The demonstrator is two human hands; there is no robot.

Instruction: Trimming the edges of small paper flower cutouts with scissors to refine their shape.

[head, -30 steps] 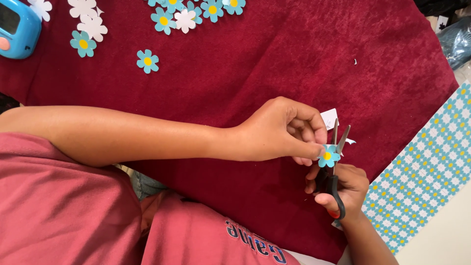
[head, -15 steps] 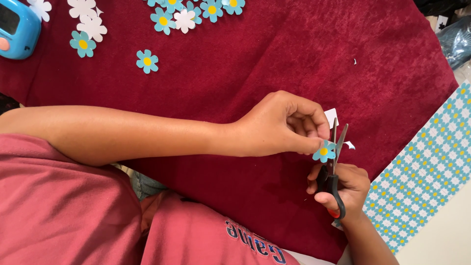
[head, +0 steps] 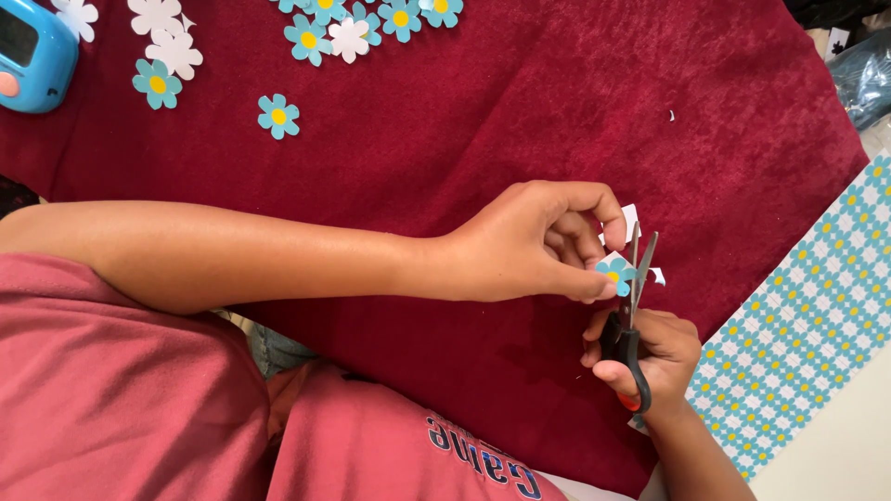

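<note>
The cloth [head: 520, 111] over the table is deep crimson, plain and unpatterned. The small paper flower [head: 614, 272] between the fingertips has turquoise petals and a yellow centre, with white trimmings at its edge. The scissors [head: 631, 325] have grey blades and black handles (a touch of red-orange shows at the lower loop). Loose cut-out flowers [head: 278, 115] are turquoise with yellow centres; others [head: 167, 32] lie white side up. The printed sheet [head: 807, 325] repeats turquoise, yellow-centred flowers in rows on white. The gadget [head: 32, 56] is bright blue. The shirt [head: 111, 399] is faded red.
</note>
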